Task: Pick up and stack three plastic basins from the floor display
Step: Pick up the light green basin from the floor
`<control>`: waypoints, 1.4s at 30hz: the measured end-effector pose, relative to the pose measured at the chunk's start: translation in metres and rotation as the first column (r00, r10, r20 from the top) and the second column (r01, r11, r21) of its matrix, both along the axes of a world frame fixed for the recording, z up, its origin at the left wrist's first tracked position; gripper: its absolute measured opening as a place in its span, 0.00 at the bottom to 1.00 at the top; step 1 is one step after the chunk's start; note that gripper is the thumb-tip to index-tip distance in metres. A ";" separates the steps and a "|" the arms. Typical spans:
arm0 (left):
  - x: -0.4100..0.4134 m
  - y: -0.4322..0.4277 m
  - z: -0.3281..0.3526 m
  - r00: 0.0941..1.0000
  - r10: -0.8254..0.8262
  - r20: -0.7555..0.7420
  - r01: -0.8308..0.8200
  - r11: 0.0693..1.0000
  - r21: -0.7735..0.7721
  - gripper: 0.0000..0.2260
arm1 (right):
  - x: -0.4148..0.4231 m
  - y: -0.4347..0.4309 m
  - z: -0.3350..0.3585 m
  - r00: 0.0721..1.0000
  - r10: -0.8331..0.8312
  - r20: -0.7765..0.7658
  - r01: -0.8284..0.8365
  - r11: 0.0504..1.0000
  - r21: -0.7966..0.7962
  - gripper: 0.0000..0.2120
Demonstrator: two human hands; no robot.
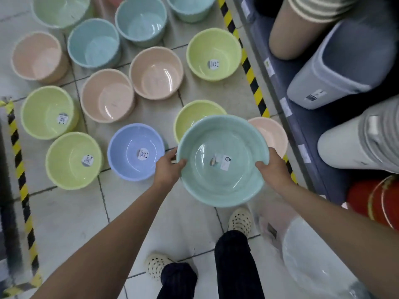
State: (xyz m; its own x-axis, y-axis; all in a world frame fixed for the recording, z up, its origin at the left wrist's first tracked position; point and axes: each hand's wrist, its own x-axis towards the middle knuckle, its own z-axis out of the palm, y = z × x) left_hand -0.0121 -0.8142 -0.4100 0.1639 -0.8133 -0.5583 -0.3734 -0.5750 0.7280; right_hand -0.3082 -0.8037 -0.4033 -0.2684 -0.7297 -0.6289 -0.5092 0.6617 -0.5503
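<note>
I hold a mint-green basin [223, 175] in the air above the tiled floor, upright, with a label on its bottom. My left hand [169, 169] grips its left rim and my right hand [273, 169] grips its right rim. Partly hidden just behind it, a yellow-green basin [194, 114] and a peach basin [273, 131] stand on the floor. To the left of my left hand sits a blue basin [135, 151].
Several more basins in peach [156, 73], yellow-green [213, 53] and teal [94, 43] stand on the floor. Yellow-black tape [246, 63] edges a shelf [306, 134] of bins at right. My feet [240, 220] are below. A clear basin [313, 260] lies at lower right.
</note>
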 end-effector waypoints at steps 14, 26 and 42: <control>-0.168 -0.070 -0.040 0.964 -0.255 0.073 0.250 0.965 0.073 0.18 | -0.152 0.002 -0.035 0.966 -0.260 0.002 0.260 0.965 0.028 0.21; -0.213 -0.114 -0.151 0.917 -0.362 0.171 0.335 0.928 0.164 0.17 | -0.169 -0.014 -0.138 0.887 -0.459 -0.048 0.459 0.889 -0.013 0.17; -0.238 -0.138 -0.314 0.733 -0.586 0.345 0.611 0.790 0.044 0.16 | -0.168 -0.006 -0.306 0.853 -0.514 -0.095 0.512 0.858 -0.038 0.21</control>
